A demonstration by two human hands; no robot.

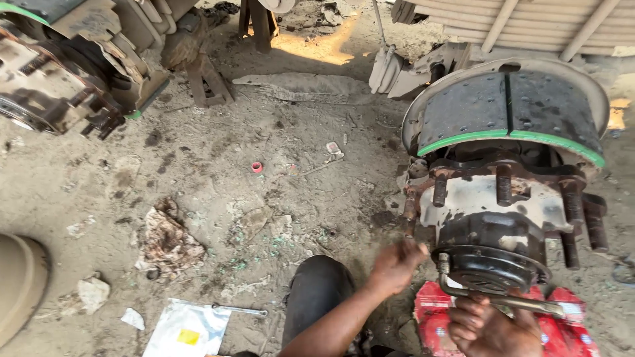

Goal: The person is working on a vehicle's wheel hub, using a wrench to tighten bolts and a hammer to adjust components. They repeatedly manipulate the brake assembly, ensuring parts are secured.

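Item: our right hand (489, 327), fingers clenched round a bent steel wrench (499, 299) on the black round hub cap (493, 254); left hand (395, 264) blurred, fingers curled beside it, grip indiscernible. Risk, we judge: wrench slipping, knuckles striking rusty wheel studs (572, 205).

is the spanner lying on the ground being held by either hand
No, the spanner lies alone on the dirt by a silver packet, away from the left hand and the right hand.
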